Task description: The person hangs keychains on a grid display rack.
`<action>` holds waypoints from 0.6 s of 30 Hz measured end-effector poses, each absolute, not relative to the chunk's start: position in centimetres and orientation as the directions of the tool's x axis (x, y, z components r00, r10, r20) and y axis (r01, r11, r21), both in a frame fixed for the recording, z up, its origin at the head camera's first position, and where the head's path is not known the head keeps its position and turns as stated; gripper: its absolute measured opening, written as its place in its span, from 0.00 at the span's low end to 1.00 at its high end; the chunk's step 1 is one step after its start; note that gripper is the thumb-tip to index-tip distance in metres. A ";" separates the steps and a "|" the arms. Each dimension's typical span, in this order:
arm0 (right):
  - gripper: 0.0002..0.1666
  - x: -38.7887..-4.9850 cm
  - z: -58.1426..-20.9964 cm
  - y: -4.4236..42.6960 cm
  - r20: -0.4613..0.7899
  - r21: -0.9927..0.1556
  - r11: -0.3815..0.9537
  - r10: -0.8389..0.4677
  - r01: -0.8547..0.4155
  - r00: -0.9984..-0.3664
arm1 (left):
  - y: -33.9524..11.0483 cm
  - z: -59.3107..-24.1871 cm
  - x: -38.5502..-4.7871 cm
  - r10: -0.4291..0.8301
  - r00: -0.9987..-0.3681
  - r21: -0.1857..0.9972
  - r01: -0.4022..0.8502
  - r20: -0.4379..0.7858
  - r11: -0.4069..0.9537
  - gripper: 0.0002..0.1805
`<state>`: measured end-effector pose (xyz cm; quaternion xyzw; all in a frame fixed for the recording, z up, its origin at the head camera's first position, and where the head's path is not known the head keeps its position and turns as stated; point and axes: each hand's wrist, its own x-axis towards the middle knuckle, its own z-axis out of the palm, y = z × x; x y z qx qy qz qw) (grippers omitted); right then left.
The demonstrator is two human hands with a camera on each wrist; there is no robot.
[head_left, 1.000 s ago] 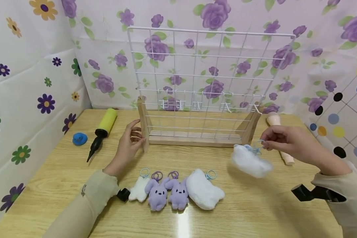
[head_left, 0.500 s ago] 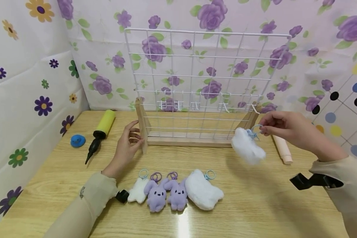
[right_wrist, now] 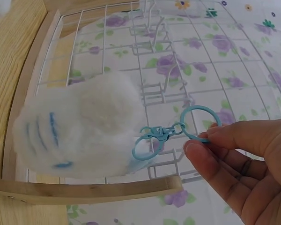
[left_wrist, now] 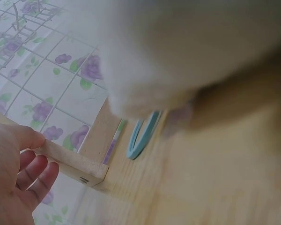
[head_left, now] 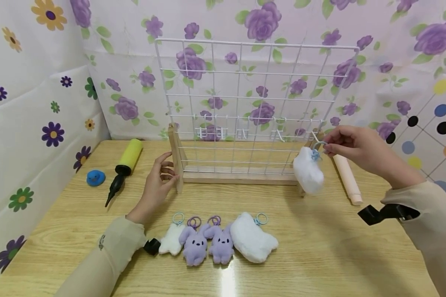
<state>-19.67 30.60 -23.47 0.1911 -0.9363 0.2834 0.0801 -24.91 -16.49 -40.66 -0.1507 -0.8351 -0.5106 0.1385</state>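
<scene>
While left hand (head_left: 157,181) holds wooden post (head_left: 175,150) at eight o'clock, right hand (head_left: 360,150), pinching blue ring (right_wrist: 200,108), lifts white plush (head_left: 308,170) higher, to four o'clock of rack (head_left: 241,178); ring now just beside end hook (head_left: 315,137), apparently near alignment; contact unclear.

Patterned sheets (head_left: 134,74) walling a wood-grain table (head_left: 312,255) suggest a makeshift indoor workspace.

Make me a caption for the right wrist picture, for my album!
A right hand pinches the blue ring of a fluffy white plush in front of a white wire rack.
</scene>
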 end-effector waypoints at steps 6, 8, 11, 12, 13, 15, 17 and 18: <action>0.07 -20.0 -23.2 30.2 0.238 -0.496 0.798 -0.253 -0.341 -0.938 | -16.8 -41.0 -25.0 0.113 -0.916 0.820 0.397 0.386 0.413 0.39; 0.07 -20.3 -23.3 30.2 0.238 -0.491 0.799 -0.261 -0.348 -0.936 | -16.8 -41.1 -25.1 0.112 -0.916 0.821 0.395 0.385 0.411 0.39; 0.08 -20.6 -23.5 30.3 0.230 -0.494 0.801 -0.255 -0.339 -0.939 | -16.8 -41.1 -25.2 0.112 -0.920 0.826 0.388 0.377 0.410 0.39; 0.08 -20.7 -23.6 30.3 0.226 -0.499 0.800 -0.252 -0.334 -0.941 | -16.8 -41.1 -25.2 0.113 -0.920 0.826 0.386 0.374 0.410 0.39; 0.08 -20.8 -23.7 30.3 0.224 -0.500 0.801 -0.248 -0.330 -0.942 | -16.8 -41.1 -25.2 0.113 -0.921 0.828 0.384 0.372 0.409 0.39; 0.08 -21.0 -23.8 30.4 0.216 -0.506 0.803 -0.233 -0.313 -0.948 | -16.8 -41.2 -25.3 0.113 -0.923 0.830 0.381 0.369 0.408 0.39; 0.09 -21.2 -23.9 30.4 0.212 -0.507 0.805 -0.230 -0.308 -0.950 | -16.8 -41.2 -25.3 0.110 -0.923 0.829 0.380 0.368 0.410 0.39; 0.09 -21.3 -23.9 30.4 0.209 -0.506 0.807 -0.228 -0.305 -0.951 | -16.8 -41.1 -25.3 0.109 -0.923 0.829 0.379 0.368 0.411 0.39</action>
